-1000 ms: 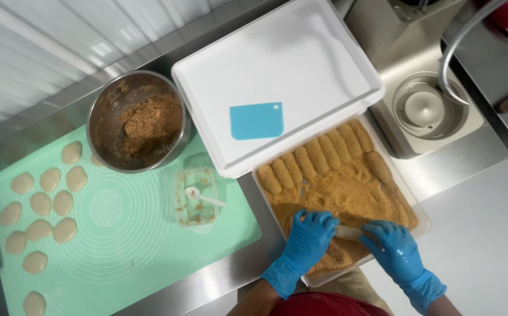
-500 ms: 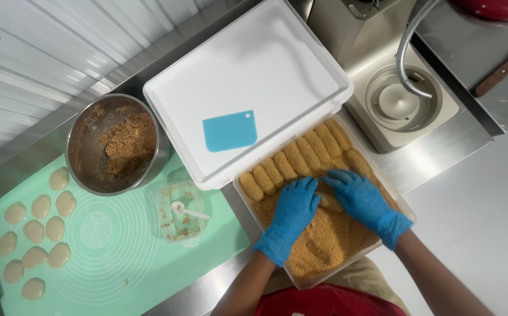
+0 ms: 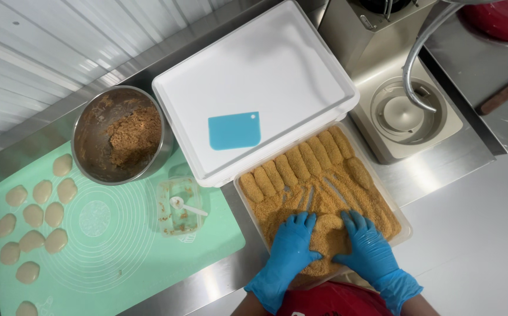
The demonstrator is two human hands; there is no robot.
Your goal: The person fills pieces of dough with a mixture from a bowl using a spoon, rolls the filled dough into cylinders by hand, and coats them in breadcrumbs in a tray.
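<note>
- Left hand (image 3: 289,251), blue glove, palm down in the crumb tray (image 3: 403,225); fingers (image 3: 300,225) spread flat, pointing to 12 o'clock, pressed into the crumbs, grasping nothing.
- Right hand (image 3: 368,248), blue glove, palm down just beside the left; fingers spread and flat on the crumbs, nothing clenched.
- Piece (image 3: 327,222): one crumb-coated log lies between the two hands, touched by the inner fingers of each, partly sunk in loose crumbs.
- The tray is clear plastic and sits at the counter edge, at 5 o'clock of the white tray (image 3: 265,64).
- Coated logs (image 3: 300,164): a row of them side by side along the tray's far edge, running from 9 toward 1 o'clock; one more lies apart at 3 o'clock of the row.
- Finger-drag grooves show in the crumbs between the row and the hands.
- The white tray overlaps the crumb tray's far edge; a blue scraper (image 3: 234,130) lies flat in it.
- Steel bowl (image 3: 98,114) at 9 o'clock of the white tray, holding brown filling.
- Green mat (image 3: 113,251) on the counter (image 3: 219,281); pale dough rounds (image 3: 34,213) are grouped at its 9 o'clock side.
- Small clear tub (image 3: 180,206) with a white spoon sits on the mat, at 5 o'clock of the bowl.
- Steel machine (image 3: 403,111) at 3 o'clock of the white tray.
</note>
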